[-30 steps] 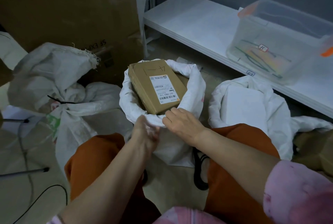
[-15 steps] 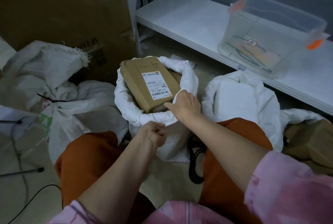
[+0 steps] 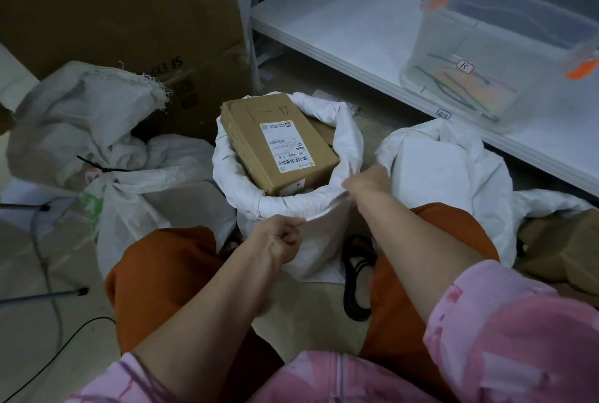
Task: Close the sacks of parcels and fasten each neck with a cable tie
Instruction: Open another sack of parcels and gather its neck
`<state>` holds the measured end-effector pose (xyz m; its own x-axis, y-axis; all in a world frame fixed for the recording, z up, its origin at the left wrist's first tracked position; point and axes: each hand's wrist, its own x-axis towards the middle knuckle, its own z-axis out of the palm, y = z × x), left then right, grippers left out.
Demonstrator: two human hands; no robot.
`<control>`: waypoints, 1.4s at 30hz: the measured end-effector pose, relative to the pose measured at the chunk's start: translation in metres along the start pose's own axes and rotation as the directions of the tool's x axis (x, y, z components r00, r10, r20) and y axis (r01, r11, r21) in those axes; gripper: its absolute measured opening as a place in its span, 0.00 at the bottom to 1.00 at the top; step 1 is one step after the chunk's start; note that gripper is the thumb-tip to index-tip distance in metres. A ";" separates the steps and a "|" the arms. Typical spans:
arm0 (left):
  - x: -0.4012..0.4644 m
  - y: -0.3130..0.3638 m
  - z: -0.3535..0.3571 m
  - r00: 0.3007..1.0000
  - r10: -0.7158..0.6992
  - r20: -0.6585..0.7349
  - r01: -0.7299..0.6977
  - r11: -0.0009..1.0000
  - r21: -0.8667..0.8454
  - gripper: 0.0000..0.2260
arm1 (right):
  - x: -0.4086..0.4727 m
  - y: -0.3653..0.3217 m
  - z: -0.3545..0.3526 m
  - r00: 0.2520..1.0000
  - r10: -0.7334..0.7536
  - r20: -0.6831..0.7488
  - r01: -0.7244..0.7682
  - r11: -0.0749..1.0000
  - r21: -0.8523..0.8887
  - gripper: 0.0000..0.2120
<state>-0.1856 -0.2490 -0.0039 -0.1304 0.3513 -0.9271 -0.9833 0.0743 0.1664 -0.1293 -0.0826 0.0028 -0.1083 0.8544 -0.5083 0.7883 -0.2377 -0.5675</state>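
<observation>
1. We see the open sack (image 3: pixel 291 201) standing on the floor between the person's knees, its rim rolled down, with a brown parcel (image 3: pixel 278 143) sticking out of its mouth.
2. Our left hand (image 3: pixel 278 237) is curled into a fist, pinching the near edge of the rim; the right hand (image 3: pixel 368 180) grips the rim at its right side.
3. To the left lies a tied sack (image 3: pixel 107 149), its neck bound by a black cable tie (image 3: pixel 103 169); another open sack (image 3: pixel 447 175) sits just right of ours.
4. A big cardboard box (image 3: pixel 123 13) stands behind, and a clear plastic bin (image 3: pixel 496 52) with cable ties inside rests on the white shelf (image 3: pixel 340 20).
5. The parcel's label reads "507-PB02 170", with "1-4" handwritten above; the bin's tag says "15"; the box shows "SF EX", upside down.
</observation>
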 end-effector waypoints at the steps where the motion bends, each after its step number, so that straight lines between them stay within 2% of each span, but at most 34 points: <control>1: -0.002 0.000 -0.001 1.000 0.005 -0.022 -0.005 0.999 0.033 0.18 | 0.004 0.002 0.001 0.997 0.026 0.070 -0.028 0.999 0.032 0.21; 3: -0.011 -0.001 -0.002 0.978 0.134 -0.158 -0.105 0.978 0.182 0.15 | 0.011 0.004 0.004 0.978 0.033 0.207 -0.059 0.991 0.123 0.23; 4: -0.014 -0.004 -0.004 0.937 0.269 -0.223 -0.204 0.939 0.276 0.11 | 0.010 0.005 0.003 0.962 0.015 0.272 -0.073 0.976 0.204 0.21; 5: -0.018 -0.009 -0.006 0.847 0.454 -0.276 -0.355 0.870 0.341 0.06 | 0.010 0.008 0.002 0.949 0.002 0.316 -0.097 0.954 0.285 0.20; 6: -0.024 -0.012 -0.007 0.705 0.638 -0.311 -0.518 0.762 0.389 0.08 | 0.009 0.011 0.001 0.940 0.019 0.342 -0.143 0.928 0.344 0.18; 7: -0.030 -0.013 -0.008 0.526 0.795 -0.301 -0.649 0.604 0.463 0.13 | 0.006 0.014 -0.001 0.929 0.053 0.366 -0.202 0.901 0.384 0.15; 8: -0.037 -0.012 -0.006 0.332 0.919 -0.214 -0.713 0.393 0.580 0.17 | 0.004 0.017 -0.002 0.915 0.100 0.391 -0.268 0.875 0.402 0.11; 9: -0.040 -0.007 -0.003 0.184 0.981 -0.054 -0.708 0.171 0.686 0.19 | 0.003 0.020 -0.002 0.895 0.128 0.428 -0.320 0.852 0.415 0.08; 10: -0.043 0.000 0.005 0.142 0.981 0.132 -0.665 -0.004 0.747 0.19 | 0.001 0.022 -0.002 0.875 0.122 0.469 -0.348 0.831 0.433 0.06; 11: -0.042 0.009 0.015 0.213 0.930 0.300 -0.599 -0.118 0.792 0.17 | -0.001 0.024 -0.003 0.856 0.093 0.509 -0.367 0.802 0.471 0.03; 12: -0.038 0.020 0.025 0.357 0.833 0.423 -0.512 -0.204 0.834 0.14 | -0.003 0.027 -0.002 0.844 0.053 0.534 -0.377 0.767 0.520 0.03; 13: -0.034 0.029 0.036 0.518 0.701 0.490 -0.404 -0.304 0.863 0.09 | -0.004 0.031 -0.002 0.835 0.006 0.551 -0.380 0.730 0.568 0.05; 14: -0.028 0.036 0.044 0.648 0.563 0.513 -0.322 -0.408 0.854 0.09 | -0.005 0.034 -0.003 0.824 -0.047 0.564 -0.377 0.698 0.609 0.07; 15: -0.020 0.044 0.050 0.743 0.448 0.498 -0.276 -0.472 0.837 0.12 | -0.007 0.035 -0.005 0.814 -0.098 0.572 -0.369 0.674 0.640 0.09; 16: -0.017 0.050 0.054 0.810 0.365 0.460 -0.247 -0.500 0.830 0.14 | -0.008 0.037 -0.008 0.802 -0.140 0.581 -0.362 0.659 0.659 0.09; 18: -0.011 0.054 0.057 0.879 0.245 0.408 -0.229 -0.535 0.813 0.13 | -0.008 0.042 -0.014 0.784 -0.187 0.592 -0.351 0.653 0.671 0.09; 20: -0.006 0.050 0.057 0.883 0.237 0.405 -0.176 -0.633 0.754 0.10 | -0.006 0.045 -0.017 0.773 -0.192 0.605 -0.352 0.664 0.660 0.09; 21: -0.003 0.045 0.056 0.851 0.289 0.439 -0.107 -0.722 0.683 0.08 | -0.005 0.045 -0.016 0.778 -0.174 0.603 -0.351 0.676 0.648 0.10; 23: 0.001 0.029 0.052 0.718 0.354 0.599 0.057 -0.888 0.456 0.04 | -0.005 0.037 -0.015 0.839 -0.074 0.539 -0.283 0.786 0.549 0.10; 24: 0.004 0.019 0.048 0.656 0.325 0.681 0.108 -0.934 0.341 0.08 | -0.006 0.029 -0.016 0.891 -0.020 0.453 -0.197 0.882 0.427 0.06; 25: 0.010 0.012 0.040 0.623 0.271 0.734 0.129 -0.961 0.246 0.11 | -0.008 0.020 -0.018 0.942 -0.002 0.335 -0.097 0.956 0.278 0.02; 27: 0.016 0.005 0.026 0.611 0.208 0.764 0.122 -0.978 0.168 0.12 | -0.003 0.008 -0.018 0.983 -0.131 0.127 0.122 0.989 0.078 0.14; 29: 0.022 0.001 0.014 0.577 0.182 0.796 0.077 -0.983 0.168 0.08 | -0.003 -0.001 -0.014 0.958 -0.279 0.061 0.282 0.957 -0.066 0.22; 31: 0.019 -0.003 0.010 0.513 0.179 0.840 0.051 -0.983 0.179 0.06 | 0.000 -0.004 -0.003 0.949 -0.312 0.053 0.316 0.930 -0.188 0.23; 32: 0.017 -0.004 0.009 0.508 0.183 0.842 0.067 -0.983 0.173 0.07 | 0.005 -0.004 0.004 0.958 -0.281 0.054 0.286 0.933 -0.218 0.21; 33: 0.016 -0.007 0.008 0.553 0.195 0.810 0.066 -0.979 0.191 0.07 | 0.010 -0.005 0.007 0.972 -0.228 0.066 0.236 0.952 -0.197 0.17; 35: 0.015 -0.008 0.009 0.660 0.254 0.707 0.068 -0.957 0.280 0.10 | 0.021 -0.007 0.006 0.978 -0.116 0.175 0.113 0.993 0.028 0.06; 36: 0.012 -0.004 0.013 0.709 0.295 0.641 0.034 -0.922 0.386 0.12 | 0.024 -0.007 0.001 0.963 -0.066 0.263 0.025 0.987 0.157 0.04; 37: 0.010 0.002 0.019 0.742 0.334 0.581 0.006 -0.870 0.494 0.16 | 0.026 -0.006 -0.004 0.938 0.001 0.346 -0.092 0.965 0.246 0.09; 40: -0.003 0.028 0.045 0.750 0.392 0.533 -0.142 -0.691 0.709 0.19 | 0.021 0.006 -0.016 0.839 0.064 0.541 -0.380 0.781 0.497 0.12; 42: -0.001 0.037 0.053 0.773 0.349 0.530 -0.313 -0.517 0.797 0.17 | 0.018 0.015 -0.017 0.799 0.032 0.601 -0.463 0.672 0.578 0.14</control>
<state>-0.2154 -0.1967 0.0211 -0.3762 0.7924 -0.4802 0.6507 0.5949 0.4719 -0.1092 -0.0629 -0.0032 -0.4251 0.3967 -0.8135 0.2294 -0.8222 -0.5209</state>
